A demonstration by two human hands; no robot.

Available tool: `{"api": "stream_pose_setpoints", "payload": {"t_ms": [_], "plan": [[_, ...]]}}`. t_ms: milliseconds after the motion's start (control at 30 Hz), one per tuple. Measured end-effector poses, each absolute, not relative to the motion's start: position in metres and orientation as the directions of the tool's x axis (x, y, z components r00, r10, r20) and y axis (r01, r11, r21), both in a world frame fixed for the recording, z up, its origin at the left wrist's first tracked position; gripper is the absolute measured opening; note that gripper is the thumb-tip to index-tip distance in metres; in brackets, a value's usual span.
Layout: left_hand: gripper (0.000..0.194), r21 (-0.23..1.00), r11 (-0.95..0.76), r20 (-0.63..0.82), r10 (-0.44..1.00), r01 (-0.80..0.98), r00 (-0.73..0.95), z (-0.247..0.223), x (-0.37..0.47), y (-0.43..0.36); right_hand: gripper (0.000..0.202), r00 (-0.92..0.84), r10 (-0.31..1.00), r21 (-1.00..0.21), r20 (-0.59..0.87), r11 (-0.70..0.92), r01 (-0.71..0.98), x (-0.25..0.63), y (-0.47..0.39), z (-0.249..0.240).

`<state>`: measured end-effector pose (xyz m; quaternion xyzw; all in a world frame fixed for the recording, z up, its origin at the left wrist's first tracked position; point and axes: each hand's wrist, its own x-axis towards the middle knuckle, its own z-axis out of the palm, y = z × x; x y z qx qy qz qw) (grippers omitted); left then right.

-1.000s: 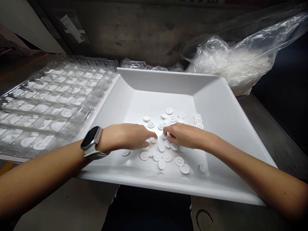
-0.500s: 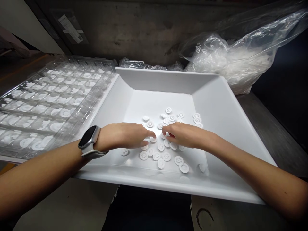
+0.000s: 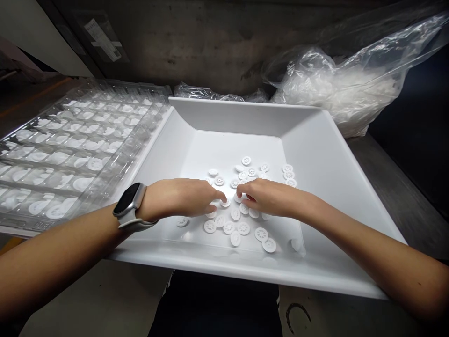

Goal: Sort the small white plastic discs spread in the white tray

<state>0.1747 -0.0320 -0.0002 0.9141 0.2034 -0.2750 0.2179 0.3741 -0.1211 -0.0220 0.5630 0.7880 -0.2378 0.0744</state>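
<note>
Many small white plastic discs with spoke-like cutouts (image 3: 243, 228) lie scattered on the floor of a white tray (image 3: 224, 267). My left hand (image 3: 192, 197), below a wrist with a watch, reaches in from the left. Its index fingertip touches one white disc (image 3: 226, 202), and the thumb is held apart from that finger. Opposite it, my right hand (image 3: 264, 195) has its index finger bent down and its thumb apart. Another white disc (image 3: 237, 198) lies at those fingertips, partly hidden by them. Further discs are partly covered by both hands.
At the left stands a clear plastic compartment tray (image 3: 115, 164) with white parts in its pockets. A clear bag of white pieces (image 3: 336, 89) rests behind the tray's right corner. Crumpled clear film (image 3: 210, 92) lies along the back, before a dark wall (image 3: 210, 42).
Both hands stay nearly in place. The disc at my left index fingertip sits slightly further right and shows a little more.
</note>
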Motion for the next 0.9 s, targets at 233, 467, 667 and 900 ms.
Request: {"api": "stream_pose_setpoints", "payload": {"t_ms": [233,467,667,900], "plan": [[0.039,0.290,-0.822,-0.590,0.250,0.491,0.768,0.0011,0.1746,-0.0322,0.017,-0.353,0.849,-0.292,-0.393,0.249,0.923,0.3721,-0.1227,-0.0204],[0.038,0.294,-0.819,-0.592,0.249,0.493,0.767,0.0005,0.1742,-0.0320,0.017,-0.367,0.849,-0.301,-0.381,0.261,0.917,0.3691,-0.1216,-0.0186],[0.039,0.296,-0.815,-0.594,0.251,0.498,0.764,0.0014,0.1740,-0.0323,0.015,-0.376,0.846,-0.302,-0.377,0.271,0.914,0.3698,-0.1228,-0.0177],[0.039,0.300,-0.811,-0.595,0.252,0.502,0.763,0.0016,0.1736,-0.0318,0.012,-0.386,0.842,-0.305,-0.377,0.281,0.910,0.3682,-0.1221,-0.0175]]}}
